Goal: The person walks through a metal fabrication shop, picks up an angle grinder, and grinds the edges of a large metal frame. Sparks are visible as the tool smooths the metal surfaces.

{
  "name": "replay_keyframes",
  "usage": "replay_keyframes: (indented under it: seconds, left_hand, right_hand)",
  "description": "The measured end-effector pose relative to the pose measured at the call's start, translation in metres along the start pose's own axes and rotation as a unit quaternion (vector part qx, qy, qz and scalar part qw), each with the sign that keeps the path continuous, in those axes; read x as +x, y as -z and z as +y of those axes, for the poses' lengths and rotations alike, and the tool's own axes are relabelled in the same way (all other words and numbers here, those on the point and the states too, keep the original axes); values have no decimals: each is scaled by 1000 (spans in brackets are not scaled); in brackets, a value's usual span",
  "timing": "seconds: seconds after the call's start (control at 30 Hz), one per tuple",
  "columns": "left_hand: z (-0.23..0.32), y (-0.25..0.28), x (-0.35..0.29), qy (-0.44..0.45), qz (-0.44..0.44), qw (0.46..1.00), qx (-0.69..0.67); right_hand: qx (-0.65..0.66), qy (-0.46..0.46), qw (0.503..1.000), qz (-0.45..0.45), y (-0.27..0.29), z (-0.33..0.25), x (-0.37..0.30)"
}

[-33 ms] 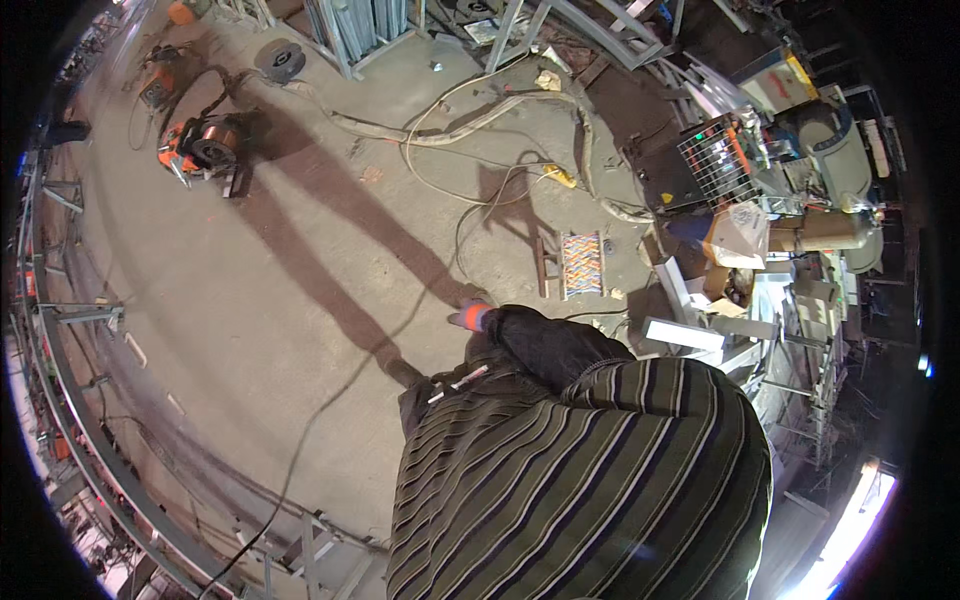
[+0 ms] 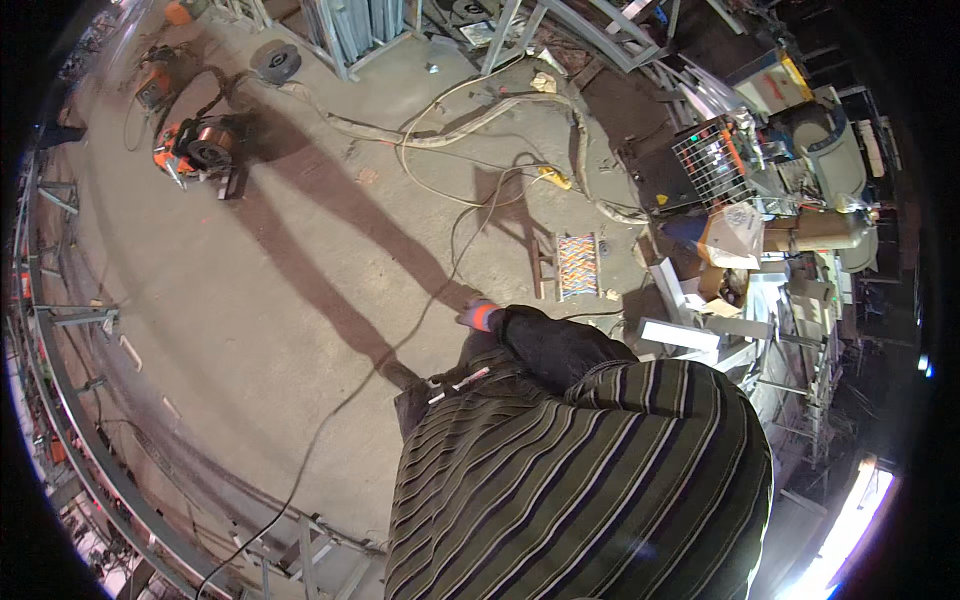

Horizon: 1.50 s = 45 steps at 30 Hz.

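Note:
My right hand (image 2: 481,315), in a greyish glove with an orange cuff, is low in front of my dark trousers, at the end of a black sleeve (image 2: 562,345). Its fingers are too small and foreshortened to make out, and nothing held shows in it. Out of sight is my left hand. My striped top (image 2: 580,470) fills the lower middle, with a pen-like white and red stick (image 2: 465,380) at its front edge. A thin dark cable (image 2: 345,400) crosses the floor close to my right hand.
Far left stands an orange machine with a copper-coloured wire spool (image 2: 210,150). A pale hose (image 2: 470,125) winds over the floor by a yellow-bodied tool (image 2: 554,178). A low stool with woven seat (image 2: 577,266), cartons (image 2: 735,235) and metal offcuts lie right. Metal rails (image 2: 75,395) edge the left.
The surroundings have shifted very slightly left in the view. My right hand has moved a little to the right in the picture, staying by my trousers.

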<state>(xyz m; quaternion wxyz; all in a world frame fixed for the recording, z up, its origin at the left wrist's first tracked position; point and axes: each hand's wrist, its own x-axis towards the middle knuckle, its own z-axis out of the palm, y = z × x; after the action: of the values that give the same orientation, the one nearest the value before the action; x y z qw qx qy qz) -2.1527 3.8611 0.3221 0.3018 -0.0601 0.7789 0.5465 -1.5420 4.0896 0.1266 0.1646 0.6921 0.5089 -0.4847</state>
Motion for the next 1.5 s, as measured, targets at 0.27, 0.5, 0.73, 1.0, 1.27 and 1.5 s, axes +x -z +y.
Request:
replay_keyframes:
  seconds: [0.27,0.5,0.73,1.0,1.27,1.5]
  left_hand:
    - [54,-147,56,-90,-67,993,-42]
    - [-98,-417,-171,-48,-306,947,84]
    - [-201,-590,-421,40,-451,768,453]
    - [-101,-630,-526,27,-405,755,516]
    - [-142,-616,-423,-29,-339,791,508]
    - [-262,-584,-342,107,-313,817,472]
  right_hand:
    - [103,-143,971,164,84,191,6]
    - [203,-151,936,245,186,376,126]
    - [-223,65,952,201,218,542,319]
    - [-17,-51,999,-1,182,493,261]
    - [-55,37,985,159,273,471,401]
    - [38,-258,938,228,335,522,502]
